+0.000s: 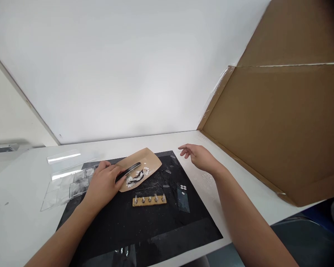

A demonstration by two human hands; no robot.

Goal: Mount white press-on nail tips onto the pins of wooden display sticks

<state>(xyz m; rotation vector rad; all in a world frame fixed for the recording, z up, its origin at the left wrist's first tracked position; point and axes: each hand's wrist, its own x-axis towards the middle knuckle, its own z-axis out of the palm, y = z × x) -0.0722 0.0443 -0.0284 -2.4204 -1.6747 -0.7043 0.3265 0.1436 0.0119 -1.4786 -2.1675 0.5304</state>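
Observation:
My left hand (107, 181) is closed around one end of a slim black tool (132, 168), perhaps tweezers. The tool lies slanted across a tan, shallow tray (153, 160), and the hand covers the tray's left end. Inside the tray are small white discs (147, 171) and a heap of white bits with a black strip (135, 178). My right hand (199, 154) hangs empty past the mat's right edge, its fingers loosely bent and apart. Nearer me, a small yellowish block (149, 201) holds a row of several short clear tubes or pegs.
A black mat (122, 226) covers the table's middle. On its right lie several white discs (183, 187) by a dark clear-film packet (183, 200), and small clear capsule-like pieces (168, 171). A clear compartment box (55, 191) is at left. Brown cardboard (281, 122) stands at right.

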